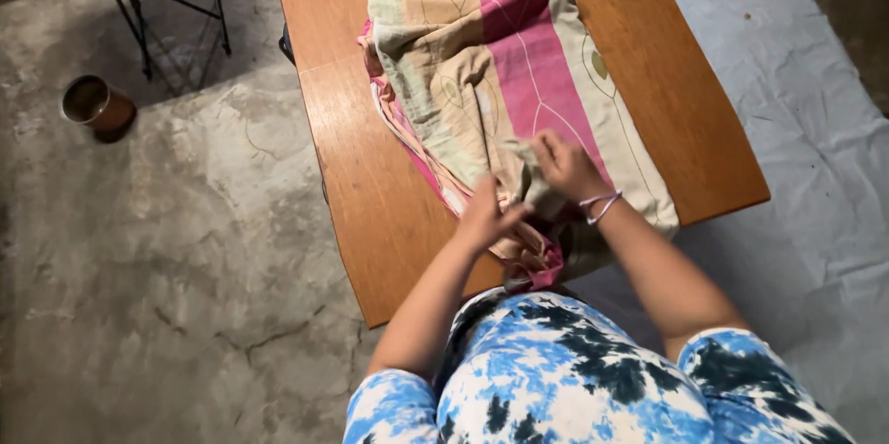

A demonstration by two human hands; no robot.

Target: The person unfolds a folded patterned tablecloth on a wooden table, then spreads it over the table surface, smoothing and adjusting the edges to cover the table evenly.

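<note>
A striped cloth [500,55] in pink, peach and pale green with leaf outlines lies lengthwise on a brown wooden table [370,175]. Its near end is bunched at the table's front edge. My left hand [486,217] pinches the bunched fabric at that near end. My right hand [565,166], with a thin band on its wrist, grips a gathered fold of the same cloth just beyond and to the right of the left hand. The two hands are close together.
A round metal pot [95,106] stands on the cracked concrete floor at the left. A black metal frame [148,0] stands behind it. A pale sheet [806,129] covers the floor to the right of the table.
</note>
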